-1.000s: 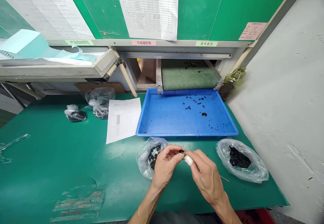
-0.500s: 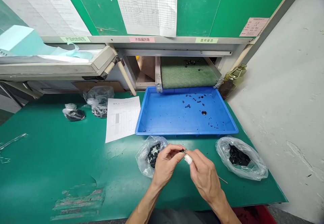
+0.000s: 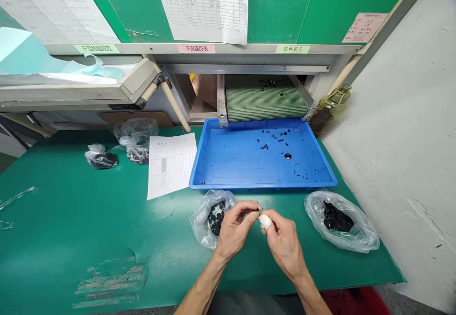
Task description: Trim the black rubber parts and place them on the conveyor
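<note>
Above the green table's front, my left hand (image 3: 233, 229) pinches a small black part (image 3: 255, 211) between thumb and fingertips, which mostly cover it. My right hand (image 3: 285, 241) is closed with its fingertips against that part, and a white wrapping (image 3: 264, 221) covers its thumb. Whatever the right fingers grip is hidden. Just left of my left hand lies an open clear plastic bag (image 3: 199, 232) of small black round parts (image 3: 215, 217). Farther right is another open bag (image 3: 365, 234) holding black pieces (image 3: 337, 217).
A blue tray (image 3: 238, 186) with scattered black bits and one black ring (image 3: 288, 156) stands behind my hands, below a green conveyor belt (image 3: 265, 103). A printed sheet (image 3: 173, 163) and two bagged lots (image 3: 101, 158) lie left. A bottle (image 3: 329, 108) stands by the right wall.
My right hand has turned slightly and its wrapped thumb shows more. A thin stick seen behind it earlier is out of sight. My left hand keeps the black part in nearly the same place.
</note>
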Demonstrator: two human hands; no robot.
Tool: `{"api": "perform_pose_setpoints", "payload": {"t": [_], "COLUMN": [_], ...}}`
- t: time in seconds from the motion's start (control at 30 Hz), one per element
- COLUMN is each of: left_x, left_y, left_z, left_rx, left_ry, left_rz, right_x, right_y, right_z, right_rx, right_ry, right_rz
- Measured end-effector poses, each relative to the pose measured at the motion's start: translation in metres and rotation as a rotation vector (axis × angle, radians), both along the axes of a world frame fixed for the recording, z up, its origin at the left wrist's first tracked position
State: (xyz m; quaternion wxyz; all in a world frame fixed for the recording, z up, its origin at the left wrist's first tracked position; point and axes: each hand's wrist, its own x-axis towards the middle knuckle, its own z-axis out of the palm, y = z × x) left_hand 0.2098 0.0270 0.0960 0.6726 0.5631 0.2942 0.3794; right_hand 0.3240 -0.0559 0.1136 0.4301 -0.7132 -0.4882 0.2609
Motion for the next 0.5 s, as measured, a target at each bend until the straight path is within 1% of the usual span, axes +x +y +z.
{"api": "perform_pose_setpoints", "payload": {"t": [0.13,0.33,0.5], "left_x": [0.005,0.01,0.013], "left_y": [0.004,0.008,0.009], "left_z": [-0.005,-0.013,-0.013], "left_rx": [-0.015,-0.092,-0.125], "left_ry": [-0.02,-0.07,-0.048], "left_rz": [-0.037,-0.072,-0.074], "right_x": [0.004,0.007,0.006], "right_y": [0.003,0.004,0.006], "right_z": [-0.003,-0.006,-0.012], "right_rx": [-0.067,-0.094,-0.065], "right_ry": [0.246,0.698,0.935], "right_rz": [0.0,0.036,0.001]}}
